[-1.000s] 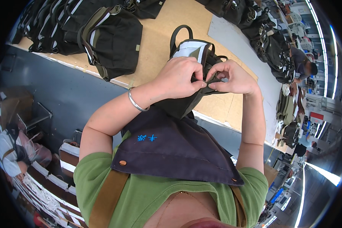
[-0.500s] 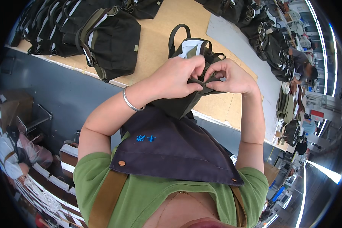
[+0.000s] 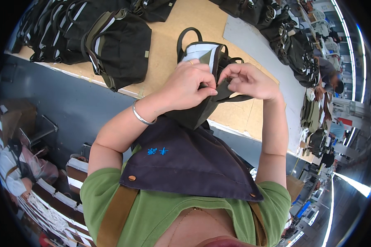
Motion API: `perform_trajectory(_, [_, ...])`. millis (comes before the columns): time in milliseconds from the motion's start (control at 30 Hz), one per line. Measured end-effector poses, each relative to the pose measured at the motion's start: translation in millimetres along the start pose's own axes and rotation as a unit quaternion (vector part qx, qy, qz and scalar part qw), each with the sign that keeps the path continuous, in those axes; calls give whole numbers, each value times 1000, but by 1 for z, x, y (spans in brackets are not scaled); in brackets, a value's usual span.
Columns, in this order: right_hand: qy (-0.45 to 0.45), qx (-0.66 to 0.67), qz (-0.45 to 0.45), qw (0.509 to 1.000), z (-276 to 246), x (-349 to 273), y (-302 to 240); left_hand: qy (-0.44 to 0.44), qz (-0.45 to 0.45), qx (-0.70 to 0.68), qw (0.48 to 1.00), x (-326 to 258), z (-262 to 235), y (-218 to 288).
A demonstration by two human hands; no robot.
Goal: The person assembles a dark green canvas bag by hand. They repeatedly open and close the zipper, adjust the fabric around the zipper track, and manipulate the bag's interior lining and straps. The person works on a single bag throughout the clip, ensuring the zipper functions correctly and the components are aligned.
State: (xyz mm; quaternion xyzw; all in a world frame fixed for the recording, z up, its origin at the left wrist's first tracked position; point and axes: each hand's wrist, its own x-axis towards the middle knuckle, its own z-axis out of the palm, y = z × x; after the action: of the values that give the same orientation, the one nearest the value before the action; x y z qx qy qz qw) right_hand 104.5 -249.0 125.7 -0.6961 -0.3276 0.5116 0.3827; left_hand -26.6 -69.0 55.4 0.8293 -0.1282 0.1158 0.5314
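A dark olive-black fabric bag (image 3: 190,117) stands at the near edge of the table, against my apron. Its top gapes, showing a pale lining (image 3: 200,52) and a loop handle (image 3: 188,38) at the far side. My left hand (image 3: 192,84) is closed on the bag's near upper edge, thumb against curled fingers. Just to its right, my right hand (image 3: 249,82) has its fingers bent and pinched at the same opening, by a flap of dark fabric. The exact spot under the fingertips is partly hidden.
Finished-looking dark bags (image 3: 125,49) crowd the left of the wooden tabletop (image 3: 165,53). More bags (image 3: 290,49) line the right side beyond a grey board (image 3: 251,41). Boxes (image 3: 18,117) and another person (image 3: 10,164) are at lower left. Another person (image 3: 327,72) is at far right.
My fingertips have drawn slightly apart at the bag's edge. My left hand has shifted a little left, and more of the pale lining and the near flap shows.
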Motion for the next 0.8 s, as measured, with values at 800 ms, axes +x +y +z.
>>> perform_trajectory(800, [116, -5, -49, 992, -1, 6, 2, 172, -37, 89, 980, -2, 21, 20])
